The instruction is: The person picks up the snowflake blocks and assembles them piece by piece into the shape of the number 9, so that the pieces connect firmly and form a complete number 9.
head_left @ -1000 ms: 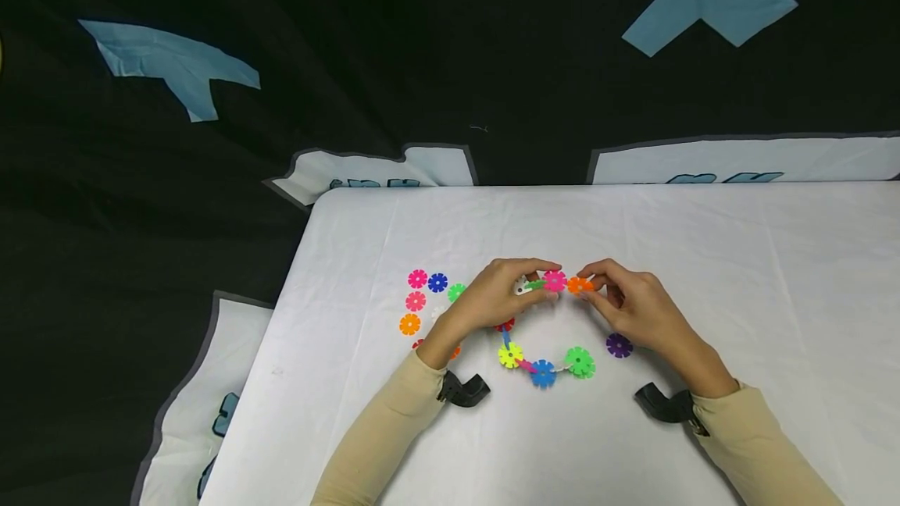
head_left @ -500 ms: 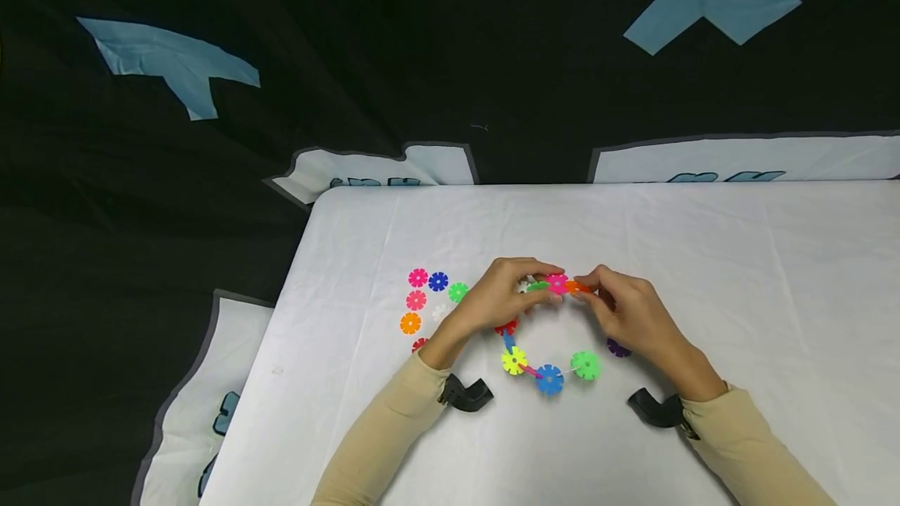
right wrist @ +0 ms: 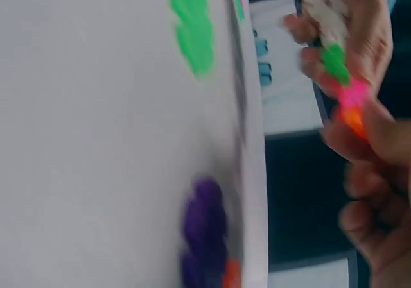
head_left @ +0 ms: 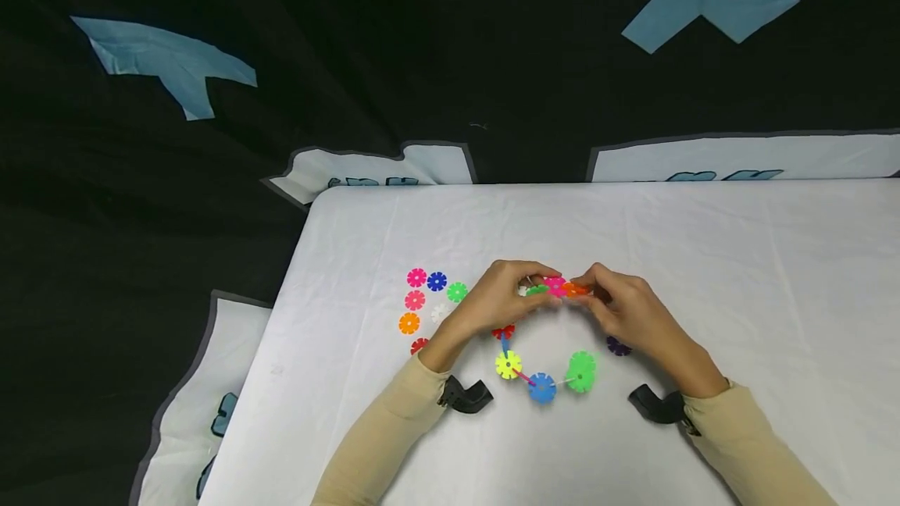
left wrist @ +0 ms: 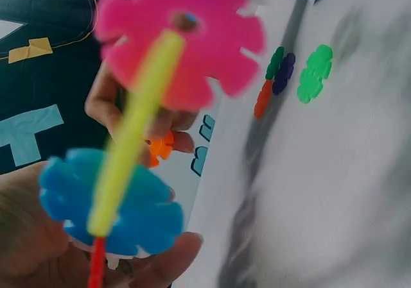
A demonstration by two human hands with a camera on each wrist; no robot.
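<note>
In the head view my left hand [head_left: 492, 295] pinches a chain of slotted plastic flower discs near its green disc [head_left: 537, 290] and pink disc [head_left: 555, 286]. My right hand [head_left: 636, 309] pinches an orange disc [head_left: 578, 290] by its edge, up against the pink one; whether their slots interlock I cannot tell. From the left hand the chain curves down through a red disc [head_left: 502, 332], a yellow disc [head_left: 508, 365], a blue disc [head_left: 542, 388] and a larger green disc [head_left: 581, 372]. Close to the left wrist camera, chain discs hide part of the fingers.
Loose discs lie left of the left hand, among them a dark blue disc [head_left: 437, 281], a white disc [head_left: 441, 313] and an orange disc [head_left: 409, 323]. A purple disc [head_left: 619, 346] lies beneath the right wrist. The white-covered table [head_left: 773, 272] ends at a black curtain [head_left: 534, 100].
My right hand has moved slightly left, bringing the orange disc against the pink one and tilting it. The lower end of the chain has shifted slightly. My left hand has hardly moved.
</note>
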